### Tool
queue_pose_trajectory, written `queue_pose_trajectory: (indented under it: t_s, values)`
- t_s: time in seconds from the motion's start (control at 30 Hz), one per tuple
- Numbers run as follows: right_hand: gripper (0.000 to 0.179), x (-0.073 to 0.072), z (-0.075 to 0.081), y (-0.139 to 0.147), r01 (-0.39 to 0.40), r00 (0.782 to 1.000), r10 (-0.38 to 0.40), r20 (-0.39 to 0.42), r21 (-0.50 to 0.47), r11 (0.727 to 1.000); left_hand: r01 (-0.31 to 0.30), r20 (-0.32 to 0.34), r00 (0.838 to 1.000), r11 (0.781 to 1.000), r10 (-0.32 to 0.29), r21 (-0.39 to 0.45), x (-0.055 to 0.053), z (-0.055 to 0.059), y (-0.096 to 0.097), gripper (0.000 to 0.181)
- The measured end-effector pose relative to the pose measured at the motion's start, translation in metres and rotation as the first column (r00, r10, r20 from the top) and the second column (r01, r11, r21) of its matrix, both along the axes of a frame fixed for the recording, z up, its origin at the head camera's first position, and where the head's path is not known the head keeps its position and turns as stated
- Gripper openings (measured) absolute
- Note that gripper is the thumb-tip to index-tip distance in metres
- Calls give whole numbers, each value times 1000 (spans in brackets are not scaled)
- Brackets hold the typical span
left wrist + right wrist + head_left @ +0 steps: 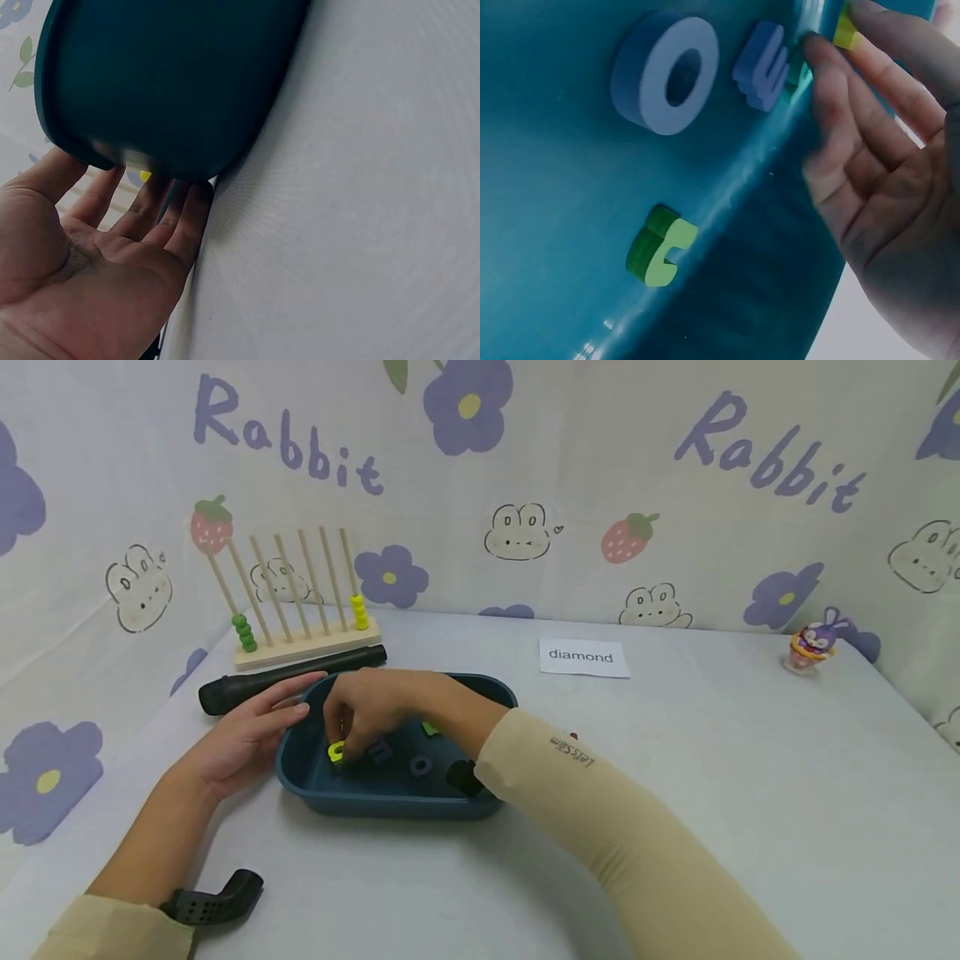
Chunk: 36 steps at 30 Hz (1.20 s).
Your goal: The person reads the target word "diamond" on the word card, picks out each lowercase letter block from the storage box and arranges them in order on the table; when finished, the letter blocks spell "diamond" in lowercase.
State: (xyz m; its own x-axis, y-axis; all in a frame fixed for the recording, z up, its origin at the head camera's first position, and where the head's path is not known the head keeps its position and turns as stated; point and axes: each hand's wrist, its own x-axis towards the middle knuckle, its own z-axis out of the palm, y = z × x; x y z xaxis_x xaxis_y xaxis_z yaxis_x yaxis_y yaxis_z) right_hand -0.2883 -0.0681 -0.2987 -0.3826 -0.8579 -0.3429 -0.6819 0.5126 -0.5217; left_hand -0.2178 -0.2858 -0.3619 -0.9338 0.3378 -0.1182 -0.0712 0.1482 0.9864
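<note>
A dark teal plastic basin point(408, 807) stands on the table, holding several foam-like letters. My right hand point(375, 706) reaches down inside its left end and pinches a yellow letter point(337, 752) between thumb and fingers. Near those fingertips lies a purple letter point(762, 66); a purple ring-shaped O point(666, 73) and a green letter point(660, 247) are further off. My left hand point(242, 739) rests against the basin's left outer side with its fingers fairly straight. A black object point(463, 777) is partly hidden by the right forearm.
Behind the basin lie a black microphone point(292, 678) and a wooden peg rack point(307, 647) with green and yellow beads. A white card point(584, 658) reading "diamond" is at the back, and a small rabbit figure point(813, 643) stands far right. A small red thing point(574, 736) shows beside the right sleeve.
</note>
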Motion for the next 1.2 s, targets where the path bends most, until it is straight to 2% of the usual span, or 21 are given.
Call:
queue_pose_trajectory:
  t_s: [0.17, 0.4, 0.6, 0.83, 0.93, 1.07, 1.2]
  values:
    - [17, -4, 1, 4, 44, 991, -36, 126, -66, 997, -7, 4, 1000, 1000, 7, -15, 0, 1, 1, 54]
    - [20, -13, 0, 12, 107, 967, -80, 243, -100, 989, -25, 8, 1000, 1000, 25, -7, 0, 3, 2, 54]
    - [25, -16, 3, 19, 104, 949, -47, 311, -169, 980, -32, 20, 999, 999, 32, -13, 1, 4, 3, 55]
    - [26, -17, 17, 30, 170, 906, -71, 417, -207, 963, -36, 24, 999, 999, 36, -13, 1, 5, 4, 55]
    - [27, -18, 22, 37, 188, 896, -83, 436, -202, 961, -33, 24, 999, 999, 34, -21, 1, 5, 4, 55]
    - [27, -17, 27, 43, 200, 897, -106, 429, -181, 963, -28, 24, 999, 999, 29, -21, 1, 4, 4, 55]
    - [19, -15, 34, 49, 218, 901, -142, 410, -145, 965, -28, 23, 999, 999, 28, -15, 1, 2, 3, 55]
